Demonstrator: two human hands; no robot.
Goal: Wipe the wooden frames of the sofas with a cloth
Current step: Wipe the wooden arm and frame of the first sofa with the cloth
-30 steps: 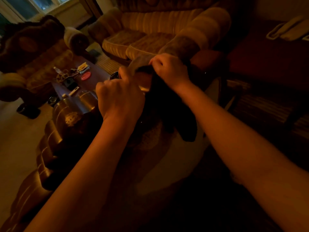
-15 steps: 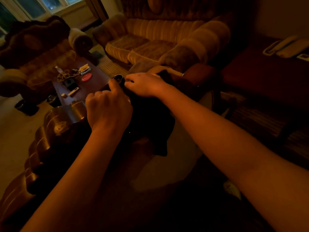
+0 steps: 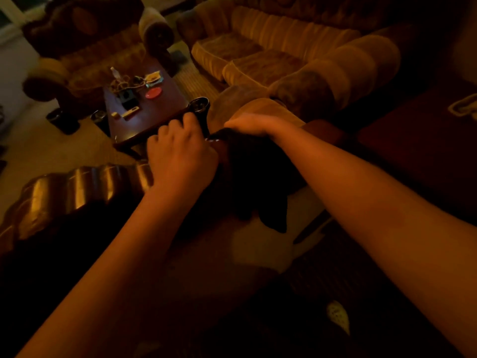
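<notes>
**Two hands on a dark cloth at the sofa arm**

Both our forearms reach forward from the bottom of the view into a dim, amber-lit room. Nearest on the left runs the carved frame (image 3: 77, 189) of the sofa we lean over, its glossy scalloped wood catching the light.

Our left hand (image 3: 180, 153) sits at the end of that frame, knuckles up and fingers curled under; it seems to grip the near edge of the cloth (image 3: 258, 182), though the fingertips are hidden and we cannot tell for sure. Our right hand (image 3: 254, 124) lies just beside it, palm down, fingers laid fairly flat on top of the cloth and pressing it onto the sofa arm. The cloth is dark, bunched under both hands, with a loose end hanging down toward a pale patch below.

Just beyond the hands stands a table (image 3: 154, 115) carrying a tangle of cords, a red disc and other small items. Farther off, a striped couch (image 3: 271, 55) fills the upper right, and an armchair (image 3: 85, 47) sits at the upper left near a window.
</notes>
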